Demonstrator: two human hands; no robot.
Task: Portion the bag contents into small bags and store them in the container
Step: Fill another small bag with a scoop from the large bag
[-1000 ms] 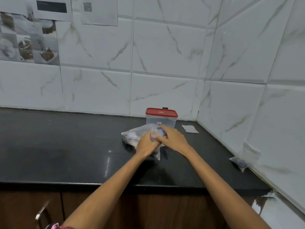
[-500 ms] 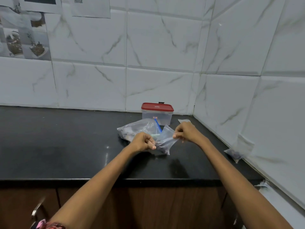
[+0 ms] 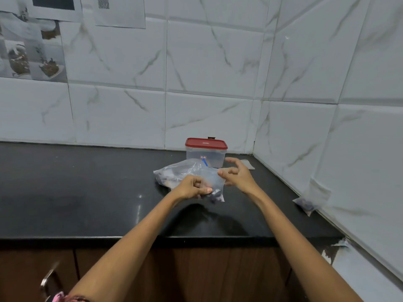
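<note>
From the head view, a small clear zip bag (image 3: 214,186) hangs just above the black worktop (image 3: 87,192), dark pieces gathered in its bottom corner, its film wrinkled and see-through. The left hand (image 3: 192,189) grips the bag's left side with curled fingers and thumb. The right hand (image 3: 236,174) is at the bag's upper right edge, fingers spread and loosely bent; whether it pinches the film cannot be told. Behind them lies a larger clear bag (image 3: 178,171) with dark contents, flat on the worktop. A clear container with a red lid (image 3: 206,152) stands closed near the back right corner. Another small filled bag (image 3: 307,204) leans against the right wall.
</note>
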